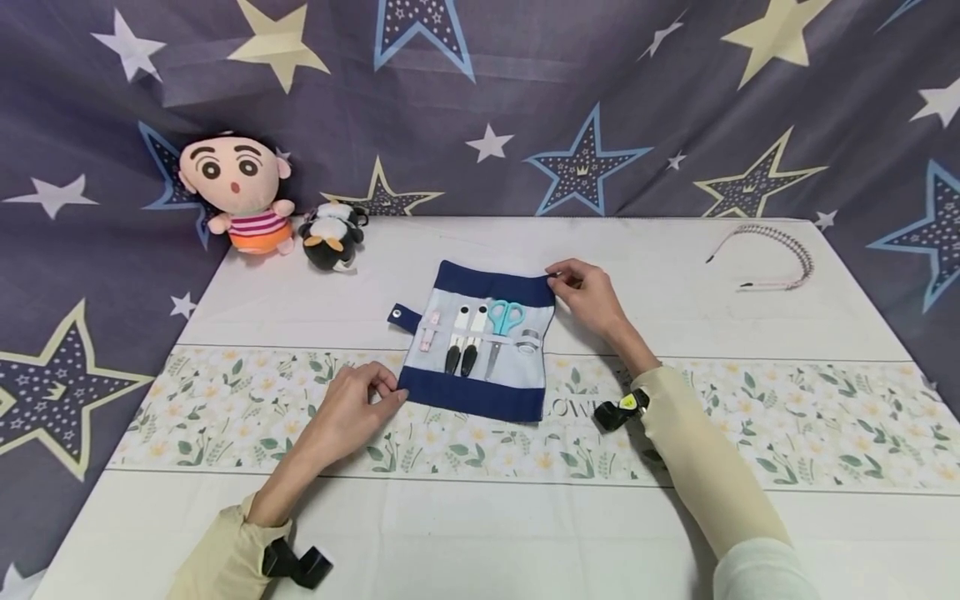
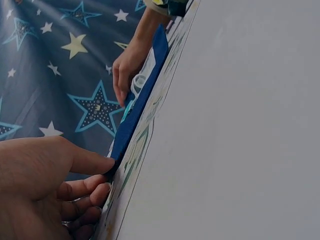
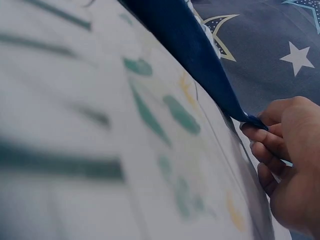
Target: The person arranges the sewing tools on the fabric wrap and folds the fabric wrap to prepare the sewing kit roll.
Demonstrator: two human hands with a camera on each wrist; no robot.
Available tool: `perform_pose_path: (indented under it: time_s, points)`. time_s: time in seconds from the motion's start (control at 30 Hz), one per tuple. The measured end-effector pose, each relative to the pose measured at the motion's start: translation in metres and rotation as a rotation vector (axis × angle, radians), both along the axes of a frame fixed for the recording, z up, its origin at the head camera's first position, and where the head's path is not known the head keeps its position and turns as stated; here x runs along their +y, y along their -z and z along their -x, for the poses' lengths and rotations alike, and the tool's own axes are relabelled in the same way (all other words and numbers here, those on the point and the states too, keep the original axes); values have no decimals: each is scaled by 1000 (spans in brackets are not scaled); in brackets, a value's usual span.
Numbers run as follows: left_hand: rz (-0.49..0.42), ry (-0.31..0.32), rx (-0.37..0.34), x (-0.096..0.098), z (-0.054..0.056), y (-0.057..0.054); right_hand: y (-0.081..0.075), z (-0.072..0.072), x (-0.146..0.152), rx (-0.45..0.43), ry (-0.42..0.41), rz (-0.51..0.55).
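Note:
A navy and pale-blue fabric tool roll point(image 1: 472, 402) lies unfolded on the table in the head view. Under its elastic band sit a small pink item point(image 1: 431, 331), two white tools with black tips point(image 1: 461, 325), turquoise-handled scissors point(image 1: 505, 317) and a small roundish grey-white item point(image 1: 528, 341) of unclear kind. A snap tab point(image 1: 405, 317) sticks out on the left side. My left hand point(image 1: 351, 414) pinches the near left corner of the roll between thumb and fingers. At the far right corner, my right hand point(image 1: 588, 297) pinches the navy edge, as the right wrist view also shows.
A plush doll point(image 1: 238, 196) and a penguin plush point(image 1: 330, 237) are at the back left of the white table point(image 1: 465, 529). A braided headband point(image 1: 798, 250) lies at the back right. Behind the table hangs a star-patterned cloth point(image 1: 495, 100).

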State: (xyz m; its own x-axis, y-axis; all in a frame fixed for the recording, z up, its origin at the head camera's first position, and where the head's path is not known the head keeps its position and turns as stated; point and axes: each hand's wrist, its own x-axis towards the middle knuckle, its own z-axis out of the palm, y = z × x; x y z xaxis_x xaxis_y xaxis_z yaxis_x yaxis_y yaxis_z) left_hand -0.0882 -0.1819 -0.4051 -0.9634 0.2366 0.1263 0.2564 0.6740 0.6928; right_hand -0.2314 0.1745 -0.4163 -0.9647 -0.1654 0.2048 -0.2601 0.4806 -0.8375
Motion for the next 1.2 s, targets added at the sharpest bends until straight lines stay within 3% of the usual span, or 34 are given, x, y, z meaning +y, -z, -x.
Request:
perform_pose_path:
  time_s: [0.3,0.87,1.2]
  points:
    - [-64,-28,-86,-2,18,-3,-3,-14,20,4,-30,-28]
    - [-123,-104,-76,6,75,-2,-4,-47,56,-52,-77,-130]
    - [-198,-174,0,25,104,4,-5,-70,68,-70,-137,-170]
